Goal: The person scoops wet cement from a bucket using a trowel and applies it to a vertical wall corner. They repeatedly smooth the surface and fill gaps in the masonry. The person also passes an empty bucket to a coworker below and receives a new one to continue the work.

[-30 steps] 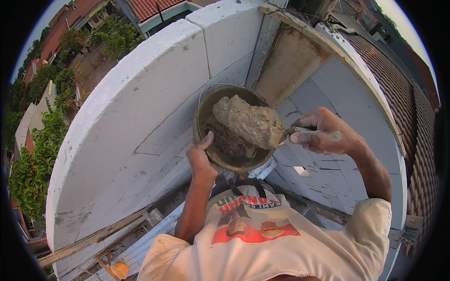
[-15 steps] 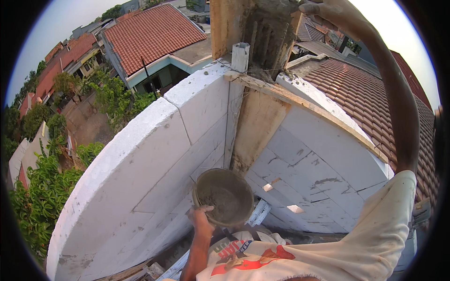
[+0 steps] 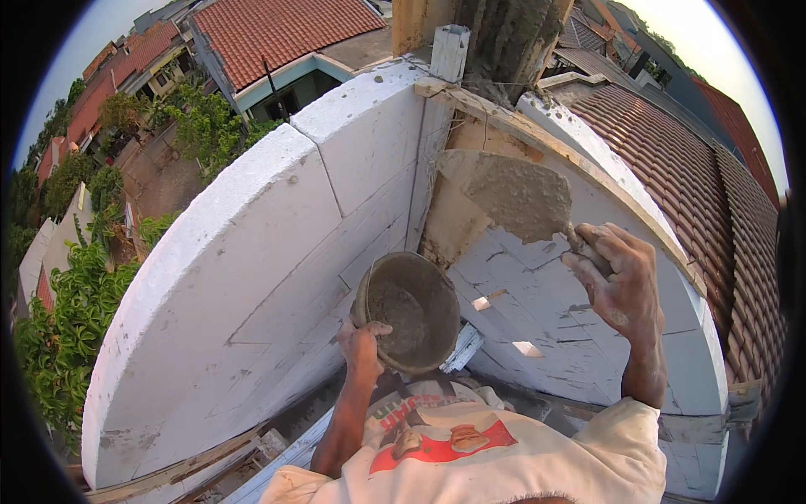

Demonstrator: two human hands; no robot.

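Note:
My left hand [image 3: 363, 343] grips the near left rim of a dark bucket [image 3: 445, 315], its thumb hooked inside. Some grey mortar [image 3: 396, 323] lies at the bucket's bottom. To the right and higher, my right hand [image 3: 620, 273] is closed round the handle of a trowel [image 3: 520, 197], whose broad blade is coated in wet mortar. The blade hangs in front of the wooden board in the wall corner, beyond and above the bucket. At the top stands a column [image 3: 512, 42] smeared with rough mortar between wooden form boards.
White block walls [image 3: 243, 244] meet at the corner ahead, with a wooden batten [image 3: 562, 160] along the right one. A pale post [image 3: 450, 52] rises at the corner. Beyond the walls lie a drop, trees [image 3: 75, 336] and tiled roofs [image 3: 663, 176]. Planks [image 3: 210, 470] lie low at left.
My right hand has come down from beside the column top to the right of the bucket, bringing the trowel into view. The bucket has shifted slightly up, and the view has tilted down.

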